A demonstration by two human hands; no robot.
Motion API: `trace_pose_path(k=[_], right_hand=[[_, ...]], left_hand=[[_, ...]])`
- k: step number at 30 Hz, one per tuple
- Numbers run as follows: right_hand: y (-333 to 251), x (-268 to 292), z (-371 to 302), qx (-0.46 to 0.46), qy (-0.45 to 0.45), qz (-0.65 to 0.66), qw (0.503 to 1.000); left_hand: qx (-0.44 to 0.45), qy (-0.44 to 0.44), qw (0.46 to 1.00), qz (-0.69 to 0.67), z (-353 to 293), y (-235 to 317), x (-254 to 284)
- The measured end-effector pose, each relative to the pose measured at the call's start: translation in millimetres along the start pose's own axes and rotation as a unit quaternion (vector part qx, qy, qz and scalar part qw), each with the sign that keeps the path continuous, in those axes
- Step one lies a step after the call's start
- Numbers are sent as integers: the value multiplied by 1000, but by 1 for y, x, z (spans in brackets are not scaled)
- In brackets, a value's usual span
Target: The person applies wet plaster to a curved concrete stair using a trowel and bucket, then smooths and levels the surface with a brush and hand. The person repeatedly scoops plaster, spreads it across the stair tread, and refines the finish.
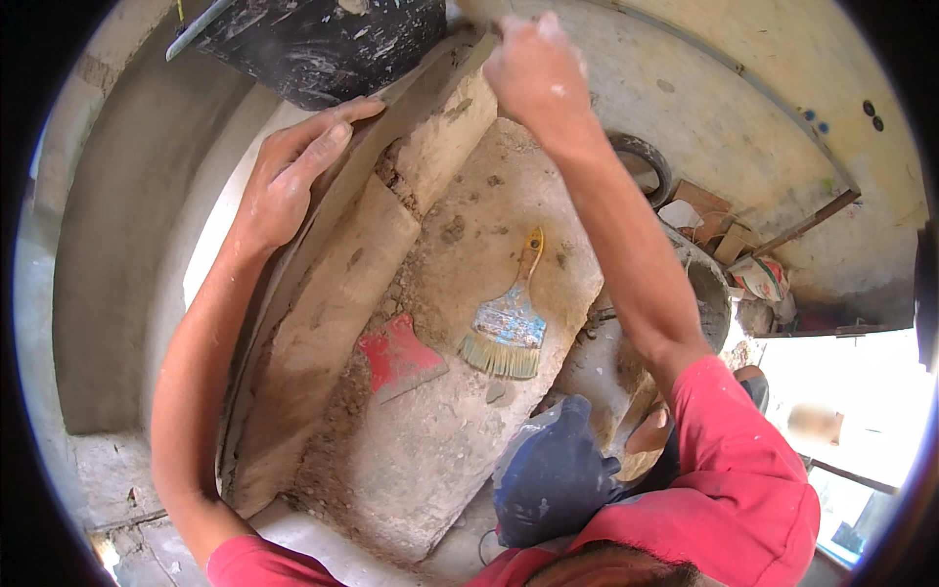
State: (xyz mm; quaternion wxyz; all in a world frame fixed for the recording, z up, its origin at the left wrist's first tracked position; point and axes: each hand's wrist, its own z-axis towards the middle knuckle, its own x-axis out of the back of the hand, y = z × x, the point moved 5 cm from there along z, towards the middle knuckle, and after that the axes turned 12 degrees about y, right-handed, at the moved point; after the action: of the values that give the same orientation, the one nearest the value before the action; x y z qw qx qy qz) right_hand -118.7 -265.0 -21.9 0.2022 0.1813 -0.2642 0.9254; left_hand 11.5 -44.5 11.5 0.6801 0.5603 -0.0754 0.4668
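Observation:
My left hand lies on the upper edge of a long, plaster-grey ledge, its index finger and thumb stretched forward. Farther off, my right hand is closed at the ledge's far end; whatever it grips is hidden by the fingers. Between my arms, a wide flat paintbrush with a yellow handle and paint-stained ferrule rests on a dusty concrete slab. A red scraper, partly coated with grey dust, lies to its left. Just beyond my left fingertips stands a black, plaster-splashed bucket.
Loose crumbs gather along the foot of the ledge, which has a broken gap. Right of the slab are a round black container, cardboard scraps and a metal bar. A dark blue plastic-covered thing sits near my body.

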Motion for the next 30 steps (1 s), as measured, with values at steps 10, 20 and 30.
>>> trace_pose_path(k=[10, 20, 30], right_hand=[[82, -43, -79, -196, 55, 235, 950], [-11, -52, -170, -141, 88, 280, 945], [-86, 4, -228, -124, 36, 416, 900]], left_hand=[[15, -2, 999, -47, 1, -5, -3], [77, -22, 989, -122, 1, -9, -3], [84, -16, 980, -181, 0, -9, -6]])
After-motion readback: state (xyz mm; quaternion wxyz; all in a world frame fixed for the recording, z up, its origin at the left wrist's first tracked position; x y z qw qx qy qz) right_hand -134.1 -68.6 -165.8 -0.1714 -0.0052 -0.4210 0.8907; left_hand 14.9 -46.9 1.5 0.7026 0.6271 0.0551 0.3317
